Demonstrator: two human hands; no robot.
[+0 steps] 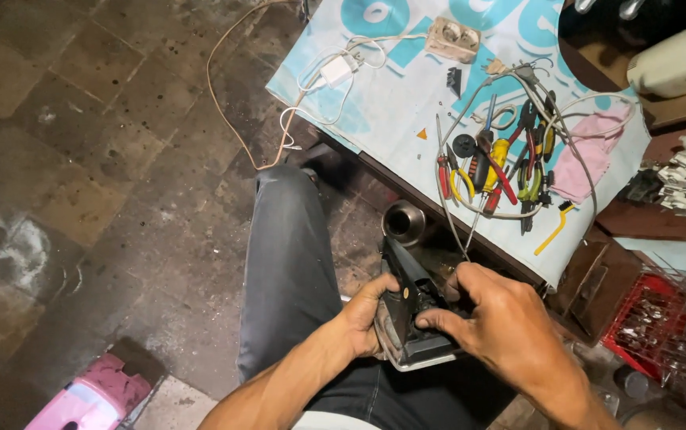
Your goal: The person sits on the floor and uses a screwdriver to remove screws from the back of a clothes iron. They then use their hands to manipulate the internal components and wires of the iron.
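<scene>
light falls brightest on the pale table cover (407, 95) at the top, with slight glare on its white and blue print, while the tiled floor (80, 159) on the left sits dim and murky. the wide lens bends the edges, stretching the corners. the lower right, around the red crate (638, 318), looks soft and smeared, and the lower corners fall into shadow.

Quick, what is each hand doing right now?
Left hand: closed around the side of the dark clothes iron, holding it on the lap.
Right hand: fingers pinching into the iron's back end, gripping it.
</scene>
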